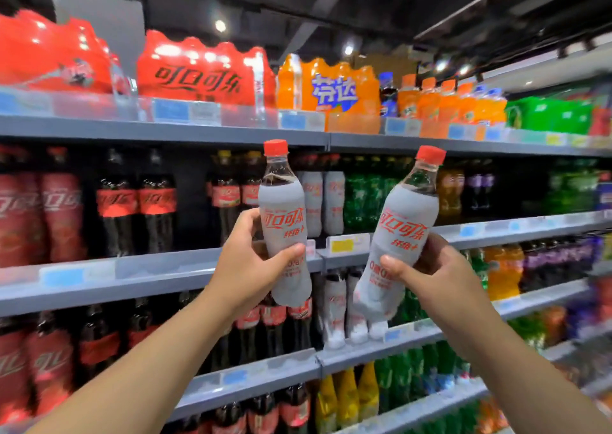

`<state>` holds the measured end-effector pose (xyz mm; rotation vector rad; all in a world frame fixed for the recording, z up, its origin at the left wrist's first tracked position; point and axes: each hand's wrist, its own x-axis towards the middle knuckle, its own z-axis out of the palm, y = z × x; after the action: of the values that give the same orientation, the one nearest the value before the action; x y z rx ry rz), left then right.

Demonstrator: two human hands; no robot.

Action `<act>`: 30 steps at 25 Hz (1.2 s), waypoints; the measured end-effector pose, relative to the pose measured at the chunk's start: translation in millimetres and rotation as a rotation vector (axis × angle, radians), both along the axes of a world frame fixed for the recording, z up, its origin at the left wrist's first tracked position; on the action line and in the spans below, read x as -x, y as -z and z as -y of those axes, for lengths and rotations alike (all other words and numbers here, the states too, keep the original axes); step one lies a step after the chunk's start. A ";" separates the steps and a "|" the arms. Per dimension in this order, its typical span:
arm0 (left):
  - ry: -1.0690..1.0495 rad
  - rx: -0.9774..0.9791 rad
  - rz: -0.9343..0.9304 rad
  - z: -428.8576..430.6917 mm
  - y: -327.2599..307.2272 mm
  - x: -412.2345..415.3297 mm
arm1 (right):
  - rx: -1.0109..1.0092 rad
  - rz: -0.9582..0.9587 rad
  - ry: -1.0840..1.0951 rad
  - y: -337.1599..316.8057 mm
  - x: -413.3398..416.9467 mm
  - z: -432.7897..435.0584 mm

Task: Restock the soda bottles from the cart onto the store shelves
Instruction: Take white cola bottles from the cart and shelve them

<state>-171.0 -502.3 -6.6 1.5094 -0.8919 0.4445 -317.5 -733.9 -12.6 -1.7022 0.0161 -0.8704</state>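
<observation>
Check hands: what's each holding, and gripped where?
Left hand grips a white-sleeved bottle round its lower middle. Right hand grips a second, tilted bottle at the same height.

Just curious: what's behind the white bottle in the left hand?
Matching white bottles stand on the shelf behind it, beside dark cola bottles. Whatever is directly behind is covered.

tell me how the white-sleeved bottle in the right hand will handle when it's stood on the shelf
Probably stiff: the bottle is capped and shows no dent where the right hand grips it. Likely tippy, being tall and narrow. On its side, its round body would probably roll.
</observation>
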 end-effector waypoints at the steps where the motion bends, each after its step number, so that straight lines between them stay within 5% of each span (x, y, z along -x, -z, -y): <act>1: 0.006 0.008 0.004 12.3 -4.1 -8.1 | -0.002 0.015 0.010 -4.5 -9.3 12.2; 14: -0.027 -0.076 0.082 120.6 -43.6 -149.0 | 0.014 0.202 -0.037 -35.5 -185.2 115.9; 20: -0.180 -0.303 0.028 148.3 -22.4 -171.3 | 0.069 0.103 -0.136 -15.2 -236.6 150.5; 30: -0.328 -0.336 -0.067 175.1 -23.0 -188.7 | 0.238 -0.176 -0.234 -26.3 -284.3 174.7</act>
<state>17.8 -677.3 16.4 1.9819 -0.6897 0.4945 -33.2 -908.6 13.7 -1.9532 -0.1715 -0.5636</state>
